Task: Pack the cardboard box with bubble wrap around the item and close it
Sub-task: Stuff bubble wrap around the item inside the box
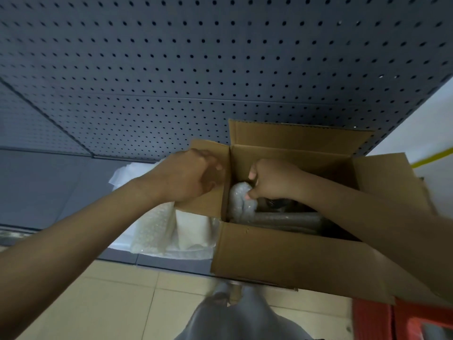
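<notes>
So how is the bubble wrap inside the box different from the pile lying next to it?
The bubble wrap in the box is a bunched wad pinched by the right hand; the bubble wrap pile outside lies loose, in folds. The inside piece looks smaller and shaded; the outside pile is larger and brighter. Both are clear and bubbly.

Right hand (pixel 274 179) pinches bubble wrap (pixel 242 201) inside open cardboard box (pixel 282 251); left hand (pixel 188 176) grips its left flap (pixel 208 197).
</notes>
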`<state>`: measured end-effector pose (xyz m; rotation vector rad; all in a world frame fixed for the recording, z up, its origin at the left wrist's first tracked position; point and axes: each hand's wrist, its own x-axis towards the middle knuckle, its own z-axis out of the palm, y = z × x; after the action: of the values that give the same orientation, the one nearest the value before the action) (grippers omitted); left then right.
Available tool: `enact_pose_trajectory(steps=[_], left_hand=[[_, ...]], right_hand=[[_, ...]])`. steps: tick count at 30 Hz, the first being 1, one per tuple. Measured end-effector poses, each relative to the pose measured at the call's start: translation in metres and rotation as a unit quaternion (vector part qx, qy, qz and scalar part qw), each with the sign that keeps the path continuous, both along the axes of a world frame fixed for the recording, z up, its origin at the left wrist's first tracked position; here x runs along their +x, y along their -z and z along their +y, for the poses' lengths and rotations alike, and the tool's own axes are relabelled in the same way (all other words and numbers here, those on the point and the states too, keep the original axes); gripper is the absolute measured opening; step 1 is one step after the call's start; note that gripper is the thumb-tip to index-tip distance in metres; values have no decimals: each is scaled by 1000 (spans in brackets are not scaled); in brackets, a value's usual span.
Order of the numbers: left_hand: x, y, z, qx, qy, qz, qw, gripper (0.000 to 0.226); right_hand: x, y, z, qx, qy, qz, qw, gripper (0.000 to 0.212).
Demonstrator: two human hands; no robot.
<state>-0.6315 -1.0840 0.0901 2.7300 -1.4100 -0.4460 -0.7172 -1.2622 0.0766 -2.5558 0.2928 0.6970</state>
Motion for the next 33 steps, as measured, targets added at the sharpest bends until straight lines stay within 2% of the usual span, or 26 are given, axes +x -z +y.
enact_pose_trajectory(steps=[9, 14, 16, 21, 26, 33], left_hand=[[26, -16, 62, 59, -44, -86, 994, 39], [57, -6, 119, 71, -52, -96, 991, 42], [75, 3, 147, 77, -50, -92, 992, 43], [124, 27, 221, 96, -35, -66, 993, 46], [149, 57, 262, 123, -6, -43, 991, 47], [155, 105, 255, 130, 39, -10, 991, 43]], right_hand=[[32, -31, 49, -57, -49, -75, 994, 48], [69, -40, 107, -97, -43, -146, 984, 36], [86, -39, 135, -93, -30, -147, 984, 34], [125, -21, 212, -66, -3, -73, 995, 43], [148, 31, 252, -65, 56, 27, 996, 63], [144, 91, 254, -101, 114, 82, 985, 43]])
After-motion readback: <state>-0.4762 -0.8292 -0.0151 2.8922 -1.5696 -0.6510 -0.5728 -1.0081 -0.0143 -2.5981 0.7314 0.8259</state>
